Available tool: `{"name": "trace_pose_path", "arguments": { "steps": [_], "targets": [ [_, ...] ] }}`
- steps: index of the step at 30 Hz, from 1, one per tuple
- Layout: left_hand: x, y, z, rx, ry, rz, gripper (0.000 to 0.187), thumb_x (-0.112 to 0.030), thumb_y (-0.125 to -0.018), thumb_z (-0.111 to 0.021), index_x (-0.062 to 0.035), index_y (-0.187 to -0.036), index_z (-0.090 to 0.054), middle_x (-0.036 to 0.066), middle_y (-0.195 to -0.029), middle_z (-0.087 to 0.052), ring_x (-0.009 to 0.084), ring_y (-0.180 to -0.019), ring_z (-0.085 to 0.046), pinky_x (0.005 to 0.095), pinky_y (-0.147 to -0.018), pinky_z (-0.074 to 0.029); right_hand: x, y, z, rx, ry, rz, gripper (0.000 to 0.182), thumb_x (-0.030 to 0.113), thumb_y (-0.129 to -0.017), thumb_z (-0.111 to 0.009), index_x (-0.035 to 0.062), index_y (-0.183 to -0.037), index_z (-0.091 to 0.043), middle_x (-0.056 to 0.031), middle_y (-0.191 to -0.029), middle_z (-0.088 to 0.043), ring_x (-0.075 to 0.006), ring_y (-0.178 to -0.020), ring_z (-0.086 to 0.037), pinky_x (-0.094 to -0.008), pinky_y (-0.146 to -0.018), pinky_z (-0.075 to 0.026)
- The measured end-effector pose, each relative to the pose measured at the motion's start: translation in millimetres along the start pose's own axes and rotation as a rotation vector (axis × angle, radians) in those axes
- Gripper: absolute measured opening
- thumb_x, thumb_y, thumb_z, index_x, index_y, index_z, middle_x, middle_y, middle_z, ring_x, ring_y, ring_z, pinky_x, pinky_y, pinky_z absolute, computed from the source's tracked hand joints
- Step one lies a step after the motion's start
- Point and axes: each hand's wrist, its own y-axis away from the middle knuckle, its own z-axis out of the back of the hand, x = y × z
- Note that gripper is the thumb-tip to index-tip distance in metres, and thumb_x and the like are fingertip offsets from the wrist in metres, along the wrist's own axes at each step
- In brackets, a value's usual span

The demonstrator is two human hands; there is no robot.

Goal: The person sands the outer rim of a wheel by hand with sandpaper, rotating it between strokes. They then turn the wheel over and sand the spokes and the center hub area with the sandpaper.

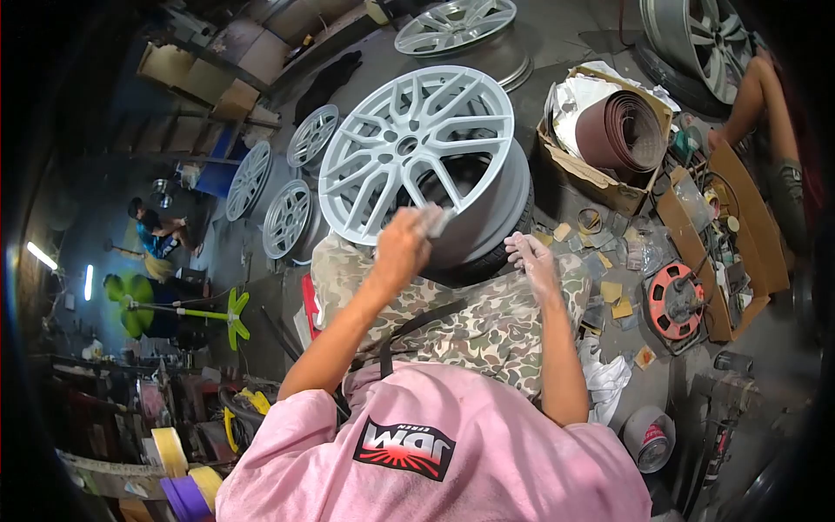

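Observation:
A light grey alloy wheel point(416, 148) leans against my lap, its spoked face turned towards me. My left hand point(400, 248) holds a small grey sanding pad point(436, 221) against the lower rim of the wheel. My right hand point(532, 259), dusty and with its fingers spread, rests at the wheel's lower right edge on my camouflage trousers point(487, 326). It holds nothing.
A cardboard box point(600, 178) with a brown sandpaper roll point(622, 130) stands to the right. Sandpaper scraps point(613, 291), an orange cable reel point(677, 300) and a tape roll point(648, 435) lie on the floor. More wheels point(287, 217) stand behind. Another person's arm point(765, 104) works at the far right.

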Motion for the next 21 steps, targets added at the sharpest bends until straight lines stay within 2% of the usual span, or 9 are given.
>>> {"name": "trace_pose_path", "arguments": {
  "steps": [1,2,5,7,9,12,15,17,21],
  "targets": [
    [-7.1,10.8,-7.4,0.045,-0.061,-0.105,0.05,0.0,-0.083,-0.069,-0.0032,-0.132,-0.065,0.011,-0.127,-0.067,0.031,-0.116,-0.063,0.0412,-0.096,-0.054,-2.8,-1.1,-0.6,0.049,-0.017,-0.02,0.039,0.043,-0.101,-0.067,0.0043,-0.103,-0.075,0.0007,-0.09,-0.068,-0.0067,-0.08,-0.058,-0.0235,-0.07,-0.044],
    [-8.6,20.6,-17.0,0.046,-0.028,-0.027,0.051,-0.003,-0.086,-0.069,-0.0046,-0.136,-0.063,0.011,-0.137,-0.063,0.0313,-0.127,-0.055,0.0419,-0.105,-0.047,-6.7,-1.9,-1.8,0.056,-0.007,-0.042,0.039,0.042,-0.102,-0.067,0.0041,-0.103,-0.075,0.0007,-0.09,-0.068,-0.0061,-0.08,-0.058,-0.0229,-0.07,-0.044],
    [19.0,15.5,-31.5,-0.076,-0.119,-0.052,0.042,-0.007,-0.092,-0.066,-0.0045,-0.134,-0.065,0.012,-0.138,-0.063,0.0338,-0.125,-0.056,0.0437,-0.106,-0.045,-8.9,-6.5,-7.2,0.086,0.009,-0.066,0.04,0.042,-0.102,-0.066,0.0038,-0.103,-0.075,0.0003,-0.09,-0.068,-0.006,-0.079,-0.058,-0.0225,-0.07,-0.043],
    [40.4,-5.8,-35.7,-0.077,-0.122,0.115,0.032,-0.013,-0.101,-0.057,-0.0043,-0.129,-0.069,0.012,-0.138,-0.061,0.0346,-0.126,-0.054,0.0457,-0.106,-0.041,-8.3,-10.4,-7.2,0.1,0.039,-0.078,0.041,0.043,-0.102,-0.066,0.0035,-0.102,-0.075,0.0002,-0.09,-0.068,-0.006,-0.079,-0.058,-0.0226,-0.069,-0.043],
    [37.4,-14.0,-31.4,-0.106,-0.13,0.184,0.034,-0.014,-0.101,-0.057,-0.0049,-0.133,-0.066,0.014,-0.136,-0.059,0.0345,-0.125,-0.052,0.0464,-0.104,-0.04,-11.6,-17.5,-4.6,0.102,0.071,-0.12,0.041,0.042,-0.103,-0.065,0.0026,-0.106,-0.074,0.0005,-0.092,-0.068,-0.0063,-0.078,-0.059,-0.0221,-0.071,-0.045],
    [9.2,19.4,-39.2,-0.086,-0.095,0.253,0.043,-0.014,-0.1,-0.059,-0.005,-0.142,-0.059,0.014,-0.133,-0.058,0.0336,-0.124,-0.051,0.0452,-0.103,-0.041,-14.0,-18.3,-0.5,0.064,0.053,-0.107,0.04,0.042,-0.103,-0.065,0.0028,-0.106,-0.074,0.0003,-0.092,-0.068,-0.0061,-0.076,-0.059,-0.0221,-0.069,-0.045],
    [0.8,25.1,-28.5,-0.063,-0.07,0.247,0.041,-0.014,-0.099,-0.06,-0.0026,-0.139,-0.061,0.015,-0.129,-0.059,0.0334,-0.121,-0.052,0.0455,-0.102,-0.042,-12.3,-20.3,1.0,0.024,-0.003,-0.084,0.04,0.041,-0.103,-0.065,0.0021,-0.105,-0.074,-0.0001,-0.09,-0.068,-0.0061,-0.074,-0.059,-0.0218,-0.067,-0.045],
    [28.0,7.8,-32.1,-0.101,-0.052,0.244,0.038,-0.013,-0.1,-0.06,-0.0008,-0.135,-0.063,0.016,-0.126,-0.06,0.0352,-0.119,-0.053,0.0463,-0.1,-0.043,-4.6,-23.6,-4.4,0.008,-0.006,-0.092,0.039,0.04,-0.103,-0.066,0.0012,-0.103,-0.074,-0.0006,-0.088,-0.068,-0.0061,-0.074,-0.058,-0.0212,-0.067,-0.044],
    [58.6,-12.8,-37.8,-0.093,-0.022,0.234,0.038,-0.011,-0.096,-0.062,0.0011,-0.132,-0.063,0.019,-0.123,-0.06,0.0387,-0.11,-0.055,0.0495,-0.093,-0.046,20.5,-56.3,-0.8,-0.229,0.029,0.286,0.038,0.032,-0.106,-0.061,-0.0007,-0.093,-0.074,-0.0019,-0.081,-0.069,-0.0056,-0.07,-0.054,-0.0222,-0.065,-0.044]
  ]
}}
